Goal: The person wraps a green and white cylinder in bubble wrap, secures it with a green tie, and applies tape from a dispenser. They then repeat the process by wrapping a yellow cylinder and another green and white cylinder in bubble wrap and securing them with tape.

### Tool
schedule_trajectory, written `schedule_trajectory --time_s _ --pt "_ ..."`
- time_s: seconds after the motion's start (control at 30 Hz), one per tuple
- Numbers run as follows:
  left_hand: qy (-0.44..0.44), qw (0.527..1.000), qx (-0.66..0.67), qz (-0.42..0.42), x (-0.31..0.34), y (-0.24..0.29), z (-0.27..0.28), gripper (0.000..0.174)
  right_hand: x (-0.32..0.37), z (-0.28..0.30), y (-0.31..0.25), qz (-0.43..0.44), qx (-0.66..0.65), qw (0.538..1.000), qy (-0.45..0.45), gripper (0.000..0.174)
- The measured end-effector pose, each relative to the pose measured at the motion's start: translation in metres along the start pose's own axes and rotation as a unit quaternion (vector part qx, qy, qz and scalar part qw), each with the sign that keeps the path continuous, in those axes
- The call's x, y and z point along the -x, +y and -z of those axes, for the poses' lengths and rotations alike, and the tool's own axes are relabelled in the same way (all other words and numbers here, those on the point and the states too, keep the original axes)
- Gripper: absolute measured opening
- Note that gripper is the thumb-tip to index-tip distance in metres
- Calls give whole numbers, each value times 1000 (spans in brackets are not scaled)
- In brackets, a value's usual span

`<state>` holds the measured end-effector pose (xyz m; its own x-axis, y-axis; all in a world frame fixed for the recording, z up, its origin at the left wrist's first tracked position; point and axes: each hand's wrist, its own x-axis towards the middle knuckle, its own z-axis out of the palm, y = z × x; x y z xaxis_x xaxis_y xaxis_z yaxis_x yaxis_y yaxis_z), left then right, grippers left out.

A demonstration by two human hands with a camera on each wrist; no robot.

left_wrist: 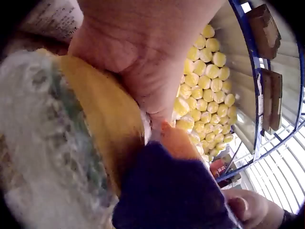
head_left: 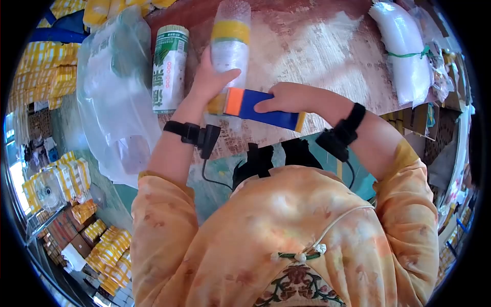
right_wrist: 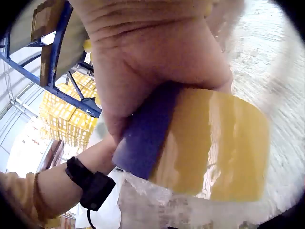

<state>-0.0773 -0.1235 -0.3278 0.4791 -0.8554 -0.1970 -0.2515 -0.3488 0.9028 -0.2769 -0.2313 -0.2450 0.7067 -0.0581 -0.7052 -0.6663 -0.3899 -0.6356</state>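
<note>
A clear-wrapped cylindrical bundle point(head_left: 230, 55) lies on the worktable point(head_left: 317, 56), with a yellow tape band point(head_left: 231, 33) near its far end. My left hand point(head_left: 210, 79) grips the near part of this bundle, thumb across the top. In my right hand point(head_left: 289, 97) is a blue tape dispenser point(head_left: 263, 110) with an orange end, its fingers wrapped around the body. The dispenser's orange end point(head_left: 235, 101) meets yellow tape at the bundle's near end. A wide, shiny yellow tape roll point(right_wrist: 214, 143) shows below the right hand in the right wrist view.
Left of the bundle stands a green-and-white printed package point(head_left: 170, 71), beside a large clear plastic bag point(head_left: 115, 97). A plastic pack tied with green string point(head_left: 404, 53) lies at the right edge. Yellow-ended rolls point(left_wrist: 207, 90) are stacked beyond, near blue racking point(left_wrist: 257, 86).
</note>
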Motion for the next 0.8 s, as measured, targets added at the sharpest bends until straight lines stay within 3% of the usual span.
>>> schedule_trajectory --time_s 0.13,0.2,0.23,0.3,0.4,0.5,0.6,0.7,0.73,0.8 --pt "6 998 37 51 5 11 -3 92 17 3 33 -29 8 1000 -4 70" --pt "11 992 97 85 12 25 -12 93 34 8 38 -55 24 998 -8 63" --pt "41 993 64 95 10 6 -27 94 44 10 40 -69 31 997 -12 59" --pt "41 987 101 114 29 37 -50 96 63 14 56 -101 66 993 -15 57" --pt "13 994 70 84 37 54 -72 95 99 15 75 -104 26 994 6 61" --pt "23 996 57 58 32 31 -74 94 110 11 74 -106 -59 992 14 59" --pt "-51 997 36 51 36 25 -29 90 79 5 53 -71 -1 997 -1 64" --pt "-55 994 90 34 44 20 6 84 50 -3 31 -31 -12 999 1 68" --pt "-75 994 77 -23 38 3 11 84 40 -4 27 -19 -21 999 -14 68" --pt "-72 996 -35 -27 29 7 6 87 26 -6 23 8 -24 999 -29 66"
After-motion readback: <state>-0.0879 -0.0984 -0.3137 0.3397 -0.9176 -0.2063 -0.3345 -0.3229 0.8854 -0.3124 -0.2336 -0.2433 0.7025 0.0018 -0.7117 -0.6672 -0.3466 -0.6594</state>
